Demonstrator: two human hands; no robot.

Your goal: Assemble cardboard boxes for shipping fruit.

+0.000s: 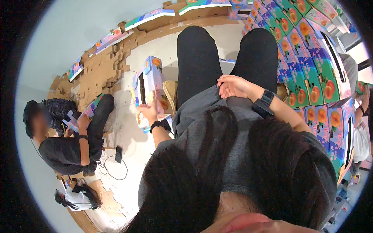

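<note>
A colourful cardboard box (155, 75) printed with peaches stands on the floor to the left of my legs, with a dark slot along its upper side. My left hand (148, 112) is at the near end of this box, its fingers curled against the edge. The hand hides part of that end. Across my lap lies my right hand (234, 86), palm partly up, with loosely bent fingers apart and nothing in them. A black band with a small device (263, 104) is on my right wrist, and a dark band (156, 124) circles the left one.
Stacked peach-print boxes (307, 73) rise close on my right. Flattened brown cardboard (97, 81) lies along the left and far wall. A seated person (66, 149) at left handles a printed carton. Near them a phone (118, 154) and a cable (116, 178) lie on the floor.
</note>
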